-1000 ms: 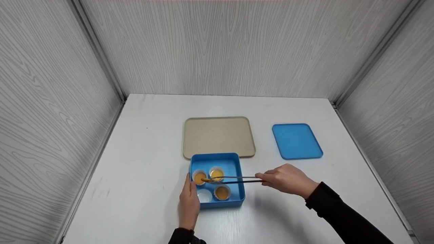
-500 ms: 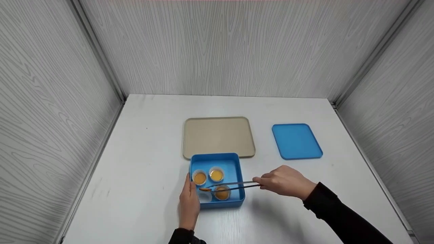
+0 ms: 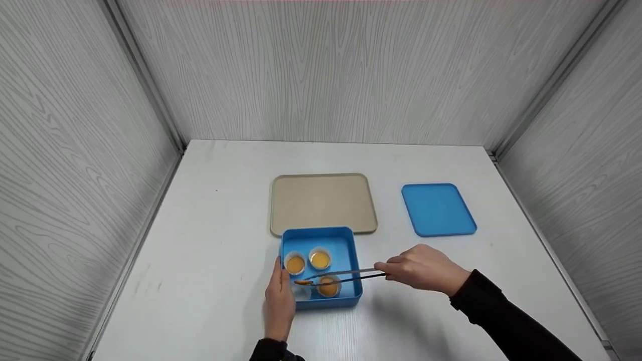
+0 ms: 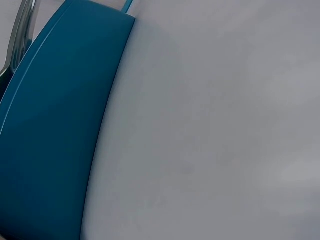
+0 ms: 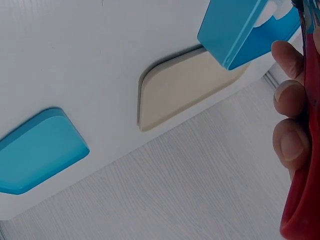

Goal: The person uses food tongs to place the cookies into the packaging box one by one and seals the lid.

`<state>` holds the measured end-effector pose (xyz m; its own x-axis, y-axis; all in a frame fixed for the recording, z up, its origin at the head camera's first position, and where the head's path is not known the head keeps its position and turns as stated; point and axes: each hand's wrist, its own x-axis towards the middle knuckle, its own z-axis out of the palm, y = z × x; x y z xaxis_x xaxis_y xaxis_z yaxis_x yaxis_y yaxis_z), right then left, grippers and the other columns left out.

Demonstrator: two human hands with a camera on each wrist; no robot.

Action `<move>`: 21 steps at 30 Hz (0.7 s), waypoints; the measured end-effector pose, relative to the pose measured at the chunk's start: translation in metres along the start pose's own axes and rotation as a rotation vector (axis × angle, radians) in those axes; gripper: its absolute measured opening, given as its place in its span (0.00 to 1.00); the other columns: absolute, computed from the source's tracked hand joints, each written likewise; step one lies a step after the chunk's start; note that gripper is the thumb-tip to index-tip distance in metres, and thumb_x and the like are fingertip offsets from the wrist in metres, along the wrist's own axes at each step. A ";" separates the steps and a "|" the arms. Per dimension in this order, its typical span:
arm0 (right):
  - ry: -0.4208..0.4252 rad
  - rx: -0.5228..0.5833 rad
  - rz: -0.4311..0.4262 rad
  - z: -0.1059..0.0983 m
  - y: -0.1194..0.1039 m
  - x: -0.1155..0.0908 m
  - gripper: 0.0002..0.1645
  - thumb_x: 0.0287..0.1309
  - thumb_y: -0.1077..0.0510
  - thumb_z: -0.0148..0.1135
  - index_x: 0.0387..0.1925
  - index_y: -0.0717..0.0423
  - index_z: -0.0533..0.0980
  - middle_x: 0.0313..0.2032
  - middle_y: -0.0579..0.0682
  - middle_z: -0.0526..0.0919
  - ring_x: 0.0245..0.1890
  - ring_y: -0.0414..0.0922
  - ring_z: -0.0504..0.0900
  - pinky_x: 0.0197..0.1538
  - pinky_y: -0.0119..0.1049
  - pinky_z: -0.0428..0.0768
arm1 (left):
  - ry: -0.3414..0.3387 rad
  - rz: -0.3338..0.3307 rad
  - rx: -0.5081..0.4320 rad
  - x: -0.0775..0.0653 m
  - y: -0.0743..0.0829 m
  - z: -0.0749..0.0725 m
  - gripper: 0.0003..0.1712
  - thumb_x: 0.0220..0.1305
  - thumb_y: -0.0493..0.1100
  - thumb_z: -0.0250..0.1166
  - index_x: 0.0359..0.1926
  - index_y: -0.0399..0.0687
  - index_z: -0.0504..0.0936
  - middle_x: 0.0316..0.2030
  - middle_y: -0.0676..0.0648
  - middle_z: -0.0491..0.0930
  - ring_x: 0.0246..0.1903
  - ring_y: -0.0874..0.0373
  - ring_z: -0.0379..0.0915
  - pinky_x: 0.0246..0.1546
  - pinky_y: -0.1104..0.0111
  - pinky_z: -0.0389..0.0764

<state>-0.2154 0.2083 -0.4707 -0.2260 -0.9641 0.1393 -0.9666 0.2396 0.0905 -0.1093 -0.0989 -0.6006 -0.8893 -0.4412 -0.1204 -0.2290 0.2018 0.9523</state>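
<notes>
In the head view, my left hand point(image 3: 281, 301) grips the left wall of a square blue box point(image 3: 346, 245), thumb at the rim. My right hand point(image 3: 422, 268) holds metal tongs point(image 3: 358, 276), whose red handle point(image 5: 312, 130) shows in the right wrist view. Between the tong tips sits a small orange-brown piece point(image 3: 303, 283), right over a whitish cup point(image 3: 302, 294) in the box's near left corner. Whether the piece touches that cup I cannot tell. Three pale cups with yellow to brown filling stand alongside: far left point(image 3: 295, 263), far right point(image 3: 320, 258) and near right point(image 3: 329, 290), partly behind the tongs.
A beige tray point(image 3: 323, 203) lies just behind the box, its near edge partly covered by it. To the right rests a flat blue tray or lid point(image 3: 439, 209). Grey wood-grain panels point(image 3: 341, 70) enclose the white table point(image 3: 210, 240) at the back and sides.
Over the last second the tongs and the orange-brown piece have come nearer the person, from beside the far left cup to over the near left one. The left hand and box have stayed put.
</notes>
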 end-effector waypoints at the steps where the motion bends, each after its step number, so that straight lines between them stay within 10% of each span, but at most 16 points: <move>1: -0.001 0.002 -0.004 0.000 0.000 0.000 0.17 0.58 0.53 0.75 0.50 0.46 0.84 0.29 0.38 0.89 0.22 0.33 0.83 0.25 0.21 0.77 | -0.001 0.006 -0.011 0.000 0.000 0.000 0.31 0.84 0.46 0.43 0.80 0.40 0.54 0.78 0.40 0.57 0.78 0.45 0.50 0.76 0.49 0.57; 21: -0.027 -0.120 -0.050 0.000 -0.006 0.015 0.17 0.58 0.50 0.76 0.46 0.47 0.81 0.23 0.37 0.84 0.16 0.33 0.73 0.18 0.22 0.66 | 0.009 0.015 0.000 0.001 -0.001 0.002 0.31 0.84 0.46 0.43 0.80 0.39 0.54 0.78 0.39 0.57 0.78 0.43 0.50 0.76 0.48 0.58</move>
<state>-0.2132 0.1928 -0.4688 -0.1830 -0.9775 0.1050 -0.9557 0.2019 0.2143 -0.1110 -0.0981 -0.6020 -0.8891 -0.4459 -0.1033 -0.2154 0.2084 0.9540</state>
